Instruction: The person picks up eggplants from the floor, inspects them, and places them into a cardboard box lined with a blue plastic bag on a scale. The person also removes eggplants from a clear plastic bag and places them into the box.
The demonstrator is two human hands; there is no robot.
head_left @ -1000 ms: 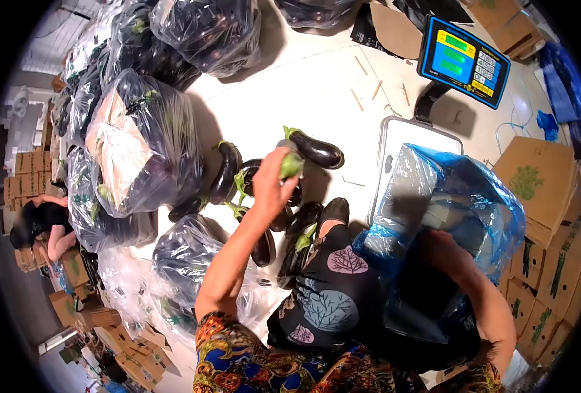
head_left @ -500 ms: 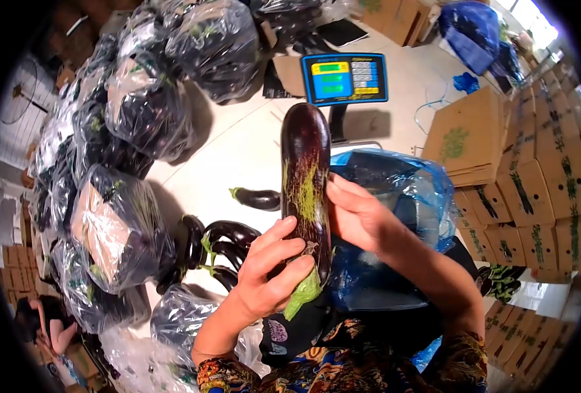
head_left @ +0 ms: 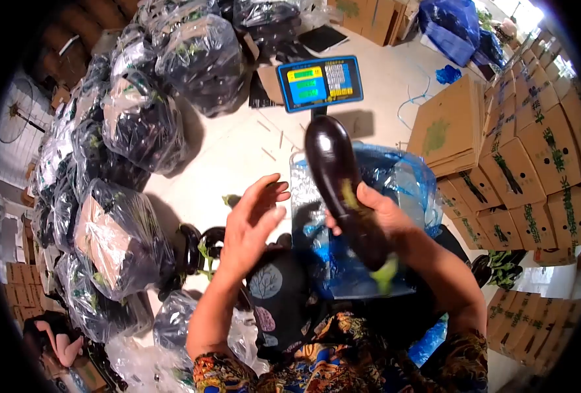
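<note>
My right hand (head_left: 379, 213) grips a long dark purple eggplant (head_left: 339, 180), tip up and green stem end down, above a blue plastic bag (head_left: 402, 177). My left hand (head_left: 251, 223) is open beside it with fingers spread and holds nothing. Below my left hand, loose eggplants (head_left: 198, 245) lie in a small heap on the pale floor.
A scale with a blue display (head_left: 320, 82) stands behind the blue bag. Clear plastic sacks of eggplants (head_left: 143, 118) line the left side. Stacked cardboard boxes (head_left: 539, 150) fill the right. Another person (head_left: 54, 337) crouches at the lower left.
My left hand picked an eggplant off the floor and raised it. Both hands held it half a second ago. Now my left hand has let go and my right hand alone holds it.
</note>
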